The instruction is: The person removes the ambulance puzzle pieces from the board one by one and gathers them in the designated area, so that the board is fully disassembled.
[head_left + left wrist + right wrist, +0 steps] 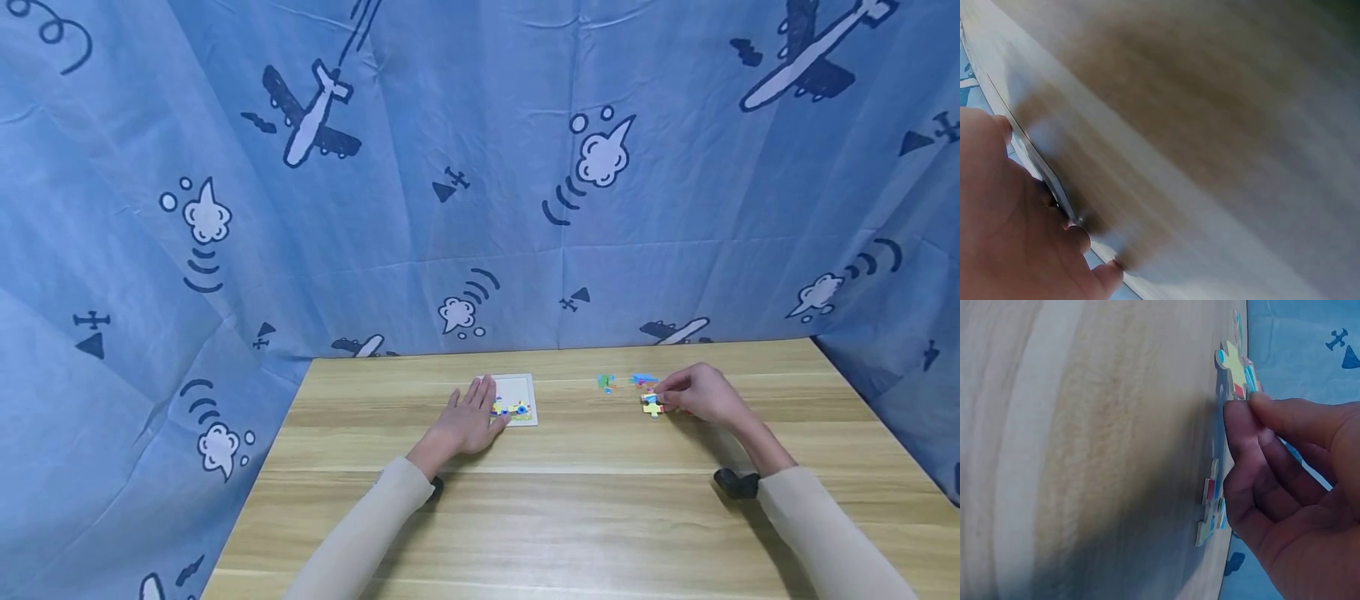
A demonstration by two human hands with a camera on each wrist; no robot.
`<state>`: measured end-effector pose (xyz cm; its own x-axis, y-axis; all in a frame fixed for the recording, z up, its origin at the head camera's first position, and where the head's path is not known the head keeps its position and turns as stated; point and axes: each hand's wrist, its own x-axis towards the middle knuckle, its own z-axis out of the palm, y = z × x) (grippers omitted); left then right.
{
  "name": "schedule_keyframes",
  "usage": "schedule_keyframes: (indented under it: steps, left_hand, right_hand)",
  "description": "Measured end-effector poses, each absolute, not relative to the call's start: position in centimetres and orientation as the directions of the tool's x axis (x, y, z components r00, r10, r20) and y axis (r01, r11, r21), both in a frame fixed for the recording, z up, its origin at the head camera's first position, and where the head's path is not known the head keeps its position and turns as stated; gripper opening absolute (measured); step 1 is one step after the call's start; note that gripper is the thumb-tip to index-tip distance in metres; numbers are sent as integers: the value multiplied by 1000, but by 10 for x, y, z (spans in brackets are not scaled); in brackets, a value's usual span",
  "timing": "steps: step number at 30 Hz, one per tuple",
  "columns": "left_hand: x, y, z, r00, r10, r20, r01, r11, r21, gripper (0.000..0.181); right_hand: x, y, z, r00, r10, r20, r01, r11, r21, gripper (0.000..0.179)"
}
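My left hand [467, 423] lies with its fingers extended over the left part of a white puzzle tray [535, 400]. Along the tray's lower edge sit joined puzzle pieces [521, 409] in yellow and blue. In the left wrist view, the fingertips of the left hand [1029, 231] touch the thin edge of the tray. My right hand [705, 394] pinches a yellow puzzle piece [652, 408] between thumb and index finger. The right wrist view shows that yellow piece [1233, 369] tilted up at the fingertips of the right hand [1297, 469].
Other loose pieces lie around the right hand: a green one [607, 382], a blue one [642, 378] and, below the hand in the right wrist view, several pieces [1210, 506]. A wooden table [570, 517] carries everything. Behind it hangs a blue curtain [510, 208] with airplane prints.
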<state>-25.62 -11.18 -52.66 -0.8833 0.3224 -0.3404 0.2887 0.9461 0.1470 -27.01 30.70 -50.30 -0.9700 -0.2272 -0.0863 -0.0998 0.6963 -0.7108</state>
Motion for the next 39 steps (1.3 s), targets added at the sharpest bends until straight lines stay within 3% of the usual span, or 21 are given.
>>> schedule_keyframes:
  steps: [8,20,39]
  left_hand:
    - [-265,-114,-540,-885,318,-340,295,948,119,82]
    - [-250,-110,-517,-888,314,-335,291,949,117,78]
    - [-246,-112,-513,-893,340,-294,318,940,122,78]
  right_hand:
    - [-274,303,-502,-965,-251,-75,-154,774,-614,14]
    - [-278,299,-499,-956,-291,-47,-229,834,-502,7]
    - [-279,295,-497,-956,-291,-32,-231,816,-529,9]
